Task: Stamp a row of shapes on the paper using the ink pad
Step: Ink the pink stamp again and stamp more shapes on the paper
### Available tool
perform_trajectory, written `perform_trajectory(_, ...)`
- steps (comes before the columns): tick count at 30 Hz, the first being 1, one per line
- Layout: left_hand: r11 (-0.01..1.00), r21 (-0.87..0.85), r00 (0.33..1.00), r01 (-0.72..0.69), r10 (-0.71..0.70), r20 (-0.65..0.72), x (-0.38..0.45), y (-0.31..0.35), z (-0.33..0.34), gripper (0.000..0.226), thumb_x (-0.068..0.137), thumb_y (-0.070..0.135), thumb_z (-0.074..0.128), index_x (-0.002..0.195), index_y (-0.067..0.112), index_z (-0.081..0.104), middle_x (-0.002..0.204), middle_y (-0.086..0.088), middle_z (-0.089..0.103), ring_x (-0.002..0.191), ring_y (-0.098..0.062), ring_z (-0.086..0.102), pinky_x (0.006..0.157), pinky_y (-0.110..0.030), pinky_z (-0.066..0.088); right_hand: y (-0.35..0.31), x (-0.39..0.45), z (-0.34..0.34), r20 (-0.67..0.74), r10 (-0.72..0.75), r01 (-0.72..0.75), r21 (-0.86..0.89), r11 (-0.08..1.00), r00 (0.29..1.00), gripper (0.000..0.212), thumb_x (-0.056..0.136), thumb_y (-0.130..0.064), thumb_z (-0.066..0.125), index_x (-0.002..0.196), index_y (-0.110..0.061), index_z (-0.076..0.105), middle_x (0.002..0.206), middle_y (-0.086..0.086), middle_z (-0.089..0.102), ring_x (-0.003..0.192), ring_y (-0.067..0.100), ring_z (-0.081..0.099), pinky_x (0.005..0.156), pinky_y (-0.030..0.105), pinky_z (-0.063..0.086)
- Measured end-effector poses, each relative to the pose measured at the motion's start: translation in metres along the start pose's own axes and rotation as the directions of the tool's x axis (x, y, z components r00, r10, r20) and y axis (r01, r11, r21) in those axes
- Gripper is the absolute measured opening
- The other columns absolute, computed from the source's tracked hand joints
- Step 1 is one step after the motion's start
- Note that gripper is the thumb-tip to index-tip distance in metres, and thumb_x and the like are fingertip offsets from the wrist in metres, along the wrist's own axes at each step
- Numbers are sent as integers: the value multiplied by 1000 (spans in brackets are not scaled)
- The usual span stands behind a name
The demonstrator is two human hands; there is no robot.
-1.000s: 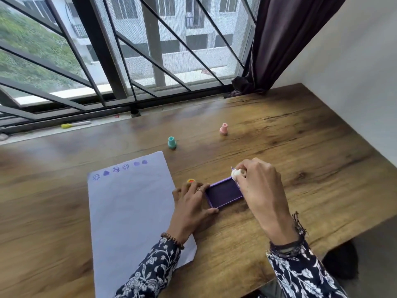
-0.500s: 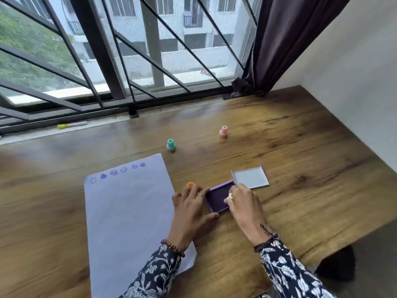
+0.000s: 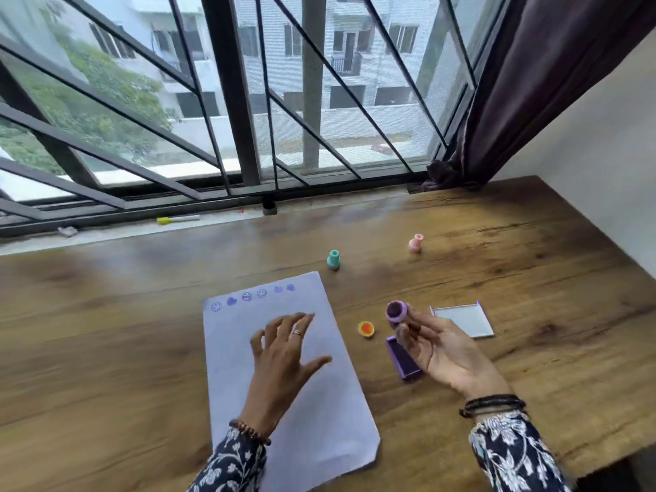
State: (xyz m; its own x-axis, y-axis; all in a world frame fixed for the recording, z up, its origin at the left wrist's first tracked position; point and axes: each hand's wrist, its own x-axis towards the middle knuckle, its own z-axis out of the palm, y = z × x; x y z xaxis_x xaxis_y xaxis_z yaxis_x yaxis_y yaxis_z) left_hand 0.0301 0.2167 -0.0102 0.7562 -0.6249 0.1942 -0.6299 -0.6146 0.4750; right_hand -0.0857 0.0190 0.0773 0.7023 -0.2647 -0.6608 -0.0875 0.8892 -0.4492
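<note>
The stamp (image 3: 397,311) is in the right hand (image 3: 442,349), pinched between fingers and thumb and lifted off the table (image 3: 532,278), its inked purple face turned up toward the camera. Just below it the ink pad (image 3: 403,360) lies open on the table, partly behind that hand; its lid (image 3: 461,319) rests to the right, apart from it. The paper (image 3: 284,385) lies left of the pad with a row of 6 purple prints (image 3: 253,296) along its far edge. The left hand (image 3: 284,353) is spread over the paper, fingers apart, grasping nothing. An orange cap (image 3: 366,329) sits between paper and pad. Farther back stand a teal stamp (image 3: 333,259) and a pink stamp (image 3: 415,242).
</note>
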Motion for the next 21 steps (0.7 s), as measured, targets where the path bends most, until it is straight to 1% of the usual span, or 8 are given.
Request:
perform_trajectory(3, 994, 31, 995, 103, -103, 12, 1, -32, -17, 74, 72, 54, 67, 134, 24, 41, 141, 3, 44, 134, -18, 25, 106, -39, 15, 8, 9, 16, 43, 7, -5, -58, 998, 999, 14, 57, -4, 69, 69, 3, 69, 62, 12, 69, 46, 15, 64, 46, 19, 56)
perform_trajectory(5, 986, 25, 981, 166, -168, 97, 4, -57, -31, 92, 67, 64, 64, 141, 24, 28, 151, 2, 28, 142, -19, 14, 112, -40, 10, 21, 25, 33, 28, -23, 27, -156, 987, 999, 6, 70, -2, 65, 71, 1, 70, 63, 9, 72, 51, 12, 67, 50, 18, 56)
perform_trajectory(7, 978, 3, 959, 211, -207, 195, 6, -77, -40, 113, 55, 79, 52, 145, 24, 13, 156, 3, 12, 144, -15, 5, 116, -42, 8, 37, 46, 50, 12, -134, 130, -349, 928, 991, 12, 80, -2, 61, 74, -1, 71, 67, 6, 73, 59, 9, 68, 57, 15, 56)
perform_trajectory(10, 962, 33, 926, 271, -270, 264, 6, -92, -42, 125, 42, 87, 35, 145, 24, 5, 157, 5, 3, 144, -12, 1, 115, -43, 1, 56, 78, 74, 3, -428, 291, -739, 608, 904, 9, 80, -3, 63, 80, 1, 70, 71, 6, 68, 67, 14, 62, 59, 14, 52)
perform_trajectory(13, 961, 44, 928, 273, -275, 252, 3, -99, -37, 117, 56, 79, 56, 145, 24, 5, 157, 6, 2, 144, -11, 0, 115, -43, -2, 63, 104, 90, 84, -651, 201, -974, 108, 754, 9, 76, -10, 63, 80, -4, 69, 80, 10, 69, 76, 23, 62, 62, 27, 43)
perform_trajectory(14, 963, 39, 932, 268, -270, 244, 3, -101, -35, 115, 58, 77, 58, 145, 25, 5, 157, 7, 2, 144, -11, 0, 115, -43, -2, 65, 111, 93, 134, -668, 182, -983, 3, 732, 11, 77, -10, 61, 80, -2, 68, 85, 14, 68, 81, 27, 62, 65, 31, 42)
perform_trajectory(17, 965, 13, 939, 262, -258, 228, 1, -105, -32, 115, 57, 78, 57, 145, 26, 5, 157, 8, 3, 143, -10, -1, 114, -42, -4, 75, 125, 100, 240, -652, 165, -971, -175, 720, 16, 83, -9, 53, 83, 2, 65, 96, 23, 63, 87, 36, 61, 73, 40, 47)
perform_trajectory(21, 970, 34, 951, 241, -243, 193, 1, -108, -27, 116, 54, 84, 48, 145, 27, 5, 156, 10, 4, 143, -11, 1, 110, -39, -6, 85, 137, 103, 279, -651, 15, -925, -380, 706, 21, 89, -11, 45, 98, -5, 63, 109, 15, 60, 95, 34, 61, 76, 41, 48)
